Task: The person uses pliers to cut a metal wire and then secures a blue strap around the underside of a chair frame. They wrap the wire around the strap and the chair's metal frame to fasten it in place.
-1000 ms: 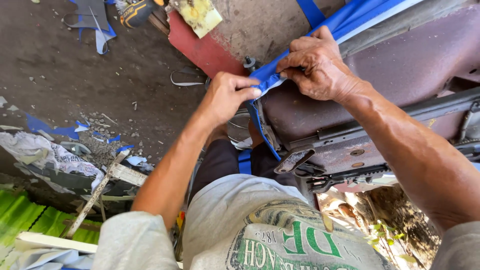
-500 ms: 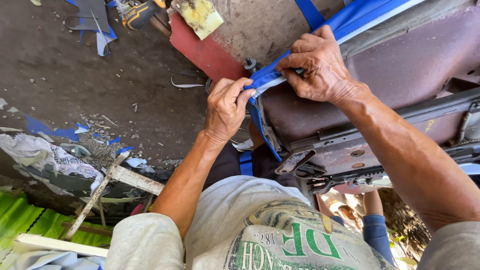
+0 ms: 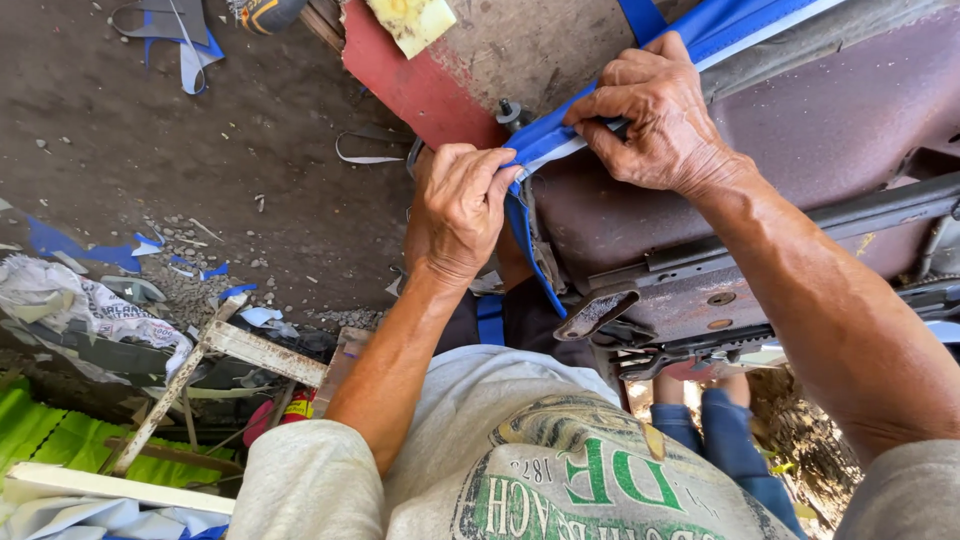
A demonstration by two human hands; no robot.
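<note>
A blue cover fabric (image 3: 545, 140) is stretched over the edge of an upturned brown seat base (image 3: 800, 130) with a metal frame (image 3: 700, 290). My left hand (image 3: 460, 205) pinches the blue fabric at the seat's corner, fingers closed on it. My right hand (image 3: 655, 115) presses and grips the same blue edge a little further up along the rim. A loose tail of the blue fabric (image 3: 525, 250) hangs down below my left hand.
The dirt floor (image 3: 200, 180) holds blue scraps (image 3: 60, 245), crumpled paper (image 3: 70, 300) and a white metal frame (image 3: 230, 350). A red panel (image 3: 400, 80) leans behind the seat. Another person's legs in blue trousers (image 3: 730, 440) show under the seat.
My left hand has slid up along the blue edge, closer to my right hand, and turned its fingers over the fabric. The right hand has held its place.
</note>
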